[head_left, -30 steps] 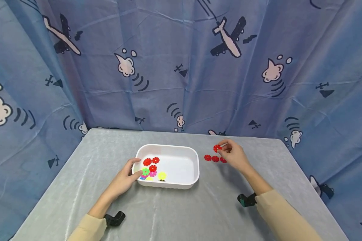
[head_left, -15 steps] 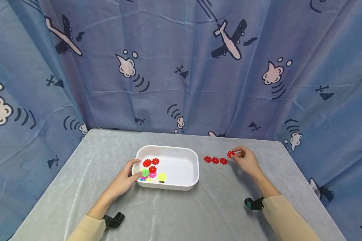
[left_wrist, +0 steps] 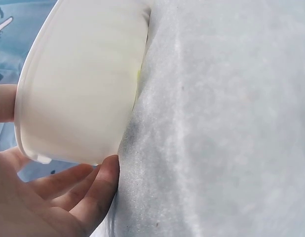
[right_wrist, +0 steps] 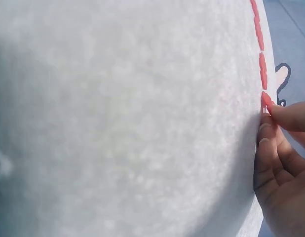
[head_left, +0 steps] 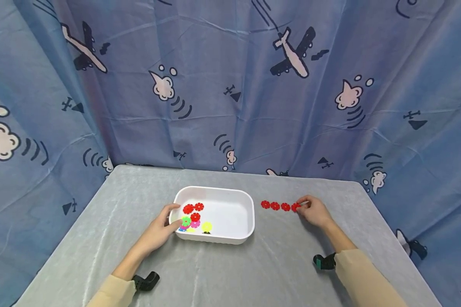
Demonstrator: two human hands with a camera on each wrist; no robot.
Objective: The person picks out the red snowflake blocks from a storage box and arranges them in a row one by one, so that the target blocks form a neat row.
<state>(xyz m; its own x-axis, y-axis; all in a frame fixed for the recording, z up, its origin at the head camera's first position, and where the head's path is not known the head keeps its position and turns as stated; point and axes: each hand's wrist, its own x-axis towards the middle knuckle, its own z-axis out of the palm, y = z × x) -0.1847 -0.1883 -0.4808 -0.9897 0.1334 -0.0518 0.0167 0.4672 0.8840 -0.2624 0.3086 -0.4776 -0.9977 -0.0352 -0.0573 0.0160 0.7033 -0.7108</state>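
Observation:
My right hand (head_left: pixel 313 212) pinches a red notched plastic disc (head_left: pixel 295 207) at the right end of a row. Three matching red discs (head_left: pixel 275 206) lie flat to its left, nearly edge to edge. In the right wrist view, thumb and fingertips hold the red disc (right_wrist: pixel 266 101) slightly tilted, close over the cloth. My left hand (head_left: pixel 158 228) grips the left end of a white plastic tray (head_left: pixel 230 240), thumb over the rim and other fingers against the outside wall. Inside the tray's left part lie several discs: red, a green one (head_left: pixel 186 221), pink, yellow (head_left: pixel 206 227) and blue.
A grey cloth (head_left: pixel 230 277) covers the table. Behind it hangs a blue curtain (head_left: pixel 199 128) printed with planes and clouds. Black wrist-worn devices (head_left: pixel 147 281) sit below both forearms.
My right hand has moved right and then down with the red disc, from above the row to its right end. The left hand and tray have stayed put.

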